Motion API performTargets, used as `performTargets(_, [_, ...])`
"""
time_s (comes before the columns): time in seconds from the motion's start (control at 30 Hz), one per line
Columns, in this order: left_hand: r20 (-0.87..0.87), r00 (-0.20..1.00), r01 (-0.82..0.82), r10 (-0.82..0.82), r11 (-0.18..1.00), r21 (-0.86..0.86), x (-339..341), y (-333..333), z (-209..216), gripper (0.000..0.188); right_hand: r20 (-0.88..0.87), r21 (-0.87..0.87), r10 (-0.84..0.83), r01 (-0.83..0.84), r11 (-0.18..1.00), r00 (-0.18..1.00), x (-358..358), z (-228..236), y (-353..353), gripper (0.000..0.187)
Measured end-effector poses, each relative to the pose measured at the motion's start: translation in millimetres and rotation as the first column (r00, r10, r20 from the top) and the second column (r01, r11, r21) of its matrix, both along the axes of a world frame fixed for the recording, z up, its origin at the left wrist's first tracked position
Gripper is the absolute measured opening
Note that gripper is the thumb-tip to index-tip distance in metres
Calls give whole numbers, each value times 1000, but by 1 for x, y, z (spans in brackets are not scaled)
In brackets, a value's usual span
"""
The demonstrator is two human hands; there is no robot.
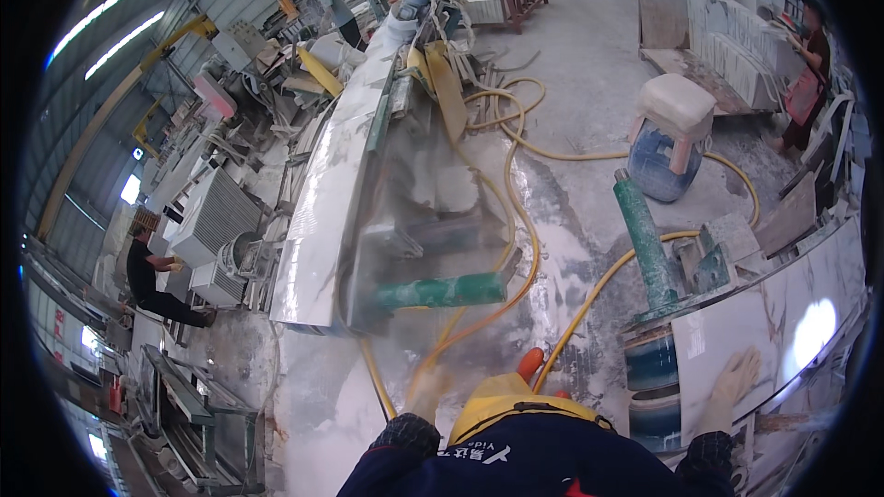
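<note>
My right hand (735, 385), in a pale glove, rests on a white marble slab (714, 336) with brown veins at the right. Its fingers are stretched out and it grips nothing. My left hand (427, 394), also in a pale glove, hangs low in front of me, left of my yellow apron (502, 396). Motion smears it, so its fingers and anything in them cannot be made out. A yellow hose (372, 373) runs down close to that hand. Ahead and to the left lies a long white slab (318, 221) on a bench.
A green tube (442, 292) juts from the left bench; a green post (649, 239) leans beside the right slab. Beyond it stands a blue barrel (663, 166) topped by a pale cushion. Hoses loop over the wet floor. Several people work at left, back and far right.
</note>
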State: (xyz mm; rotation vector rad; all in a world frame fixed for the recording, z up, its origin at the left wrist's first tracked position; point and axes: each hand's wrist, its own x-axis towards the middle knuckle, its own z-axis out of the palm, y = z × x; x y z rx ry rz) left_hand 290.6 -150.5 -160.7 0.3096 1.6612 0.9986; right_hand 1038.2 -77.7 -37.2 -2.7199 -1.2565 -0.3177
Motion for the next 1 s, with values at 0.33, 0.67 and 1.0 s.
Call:
performTargets(0.33, [-424, 906, -36, 24, 999, -20, -30, -120, -47, 35, 44, -64, 7, -4, 998, 999, 17, -1, 2, 56])
performTargets(0.67, [197, 314, -930, 929, 259, 260, -245, -70, -18, 40, -374, 316, 218, -97, 944, 902, -13, -10, 40, 49])
performTargets(1.0, [-425, 317, -854, 848, 450, 262, -339, 60, 109, 63, -542, 482, 728, -555, 678, 420, -461, 43, 133, 38])
